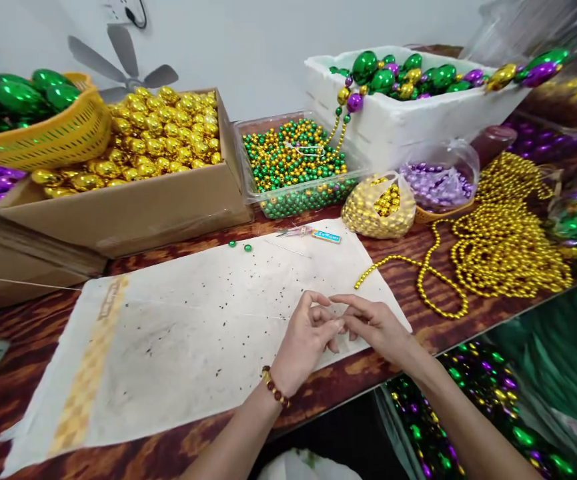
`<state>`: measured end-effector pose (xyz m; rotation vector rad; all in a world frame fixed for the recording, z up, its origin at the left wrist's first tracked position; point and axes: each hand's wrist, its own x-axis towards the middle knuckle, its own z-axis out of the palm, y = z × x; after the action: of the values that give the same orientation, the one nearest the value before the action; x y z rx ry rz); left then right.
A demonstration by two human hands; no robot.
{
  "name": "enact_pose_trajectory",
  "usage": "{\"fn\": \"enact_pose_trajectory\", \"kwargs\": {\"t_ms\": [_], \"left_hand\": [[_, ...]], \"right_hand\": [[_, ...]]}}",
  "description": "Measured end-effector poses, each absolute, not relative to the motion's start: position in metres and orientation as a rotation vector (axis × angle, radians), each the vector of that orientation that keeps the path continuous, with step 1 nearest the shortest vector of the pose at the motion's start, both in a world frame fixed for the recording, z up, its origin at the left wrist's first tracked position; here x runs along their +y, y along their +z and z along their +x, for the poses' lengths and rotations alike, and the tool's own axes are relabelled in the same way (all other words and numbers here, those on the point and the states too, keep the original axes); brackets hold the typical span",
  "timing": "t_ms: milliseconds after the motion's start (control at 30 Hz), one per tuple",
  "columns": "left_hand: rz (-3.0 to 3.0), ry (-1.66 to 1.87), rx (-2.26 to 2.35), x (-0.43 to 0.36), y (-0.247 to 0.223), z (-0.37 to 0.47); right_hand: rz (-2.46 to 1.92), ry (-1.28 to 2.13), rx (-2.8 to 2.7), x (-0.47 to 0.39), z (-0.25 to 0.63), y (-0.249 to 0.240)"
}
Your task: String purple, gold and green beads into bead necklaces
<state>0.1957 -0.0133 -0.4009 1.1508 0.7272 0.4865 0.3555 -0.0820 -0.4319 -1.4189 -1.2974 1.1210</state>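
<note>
My left hand [308, 333], a beaded bracelet [274, 388] on its wrist, is closed in a pinch above the right part of a white cloth [168, 347]. Its fingertips meet those of my right hand [371, 327], which is also pinched. A thin pale thread [263, 316] runs from the left side across the cloth to my fingers; its end between them is too fine to make out. Two loose green beads [247, 248] lie near the cloth's back edge. To their right is a small pair of thread snips [313, 233] with a blue label.
Behind the cloth stand a cardboard box [178, 200] of gold balls, a clear tub [303, 190] of green and gold beads and a white foam box [383, 127]. Gold bead strands [508, 247] pile at right, beside a bag of gold beads [378, 210]. A yellow basket [68, 137] holds green ovals.
</note>
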Motion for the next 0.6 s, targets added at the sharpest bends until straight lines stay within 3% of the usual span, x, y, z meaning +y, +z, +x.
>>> {"fn": "enact_pose_trajectory", "kwargs": {"t_ms": [233, 600], "left_hand": [[1.943, 0.48, 0.952, -0.017, -0.378, 0.178], [1.751, 0.502, 0.902, -0.004, -0.384, 0.173]], "right_hand": [[-1.119, 1.26, -1.19, -0.077, 0.331, -0.447], [-1.211, 1.214, -1.067, -0.077, 0.328, -0.442]]}}
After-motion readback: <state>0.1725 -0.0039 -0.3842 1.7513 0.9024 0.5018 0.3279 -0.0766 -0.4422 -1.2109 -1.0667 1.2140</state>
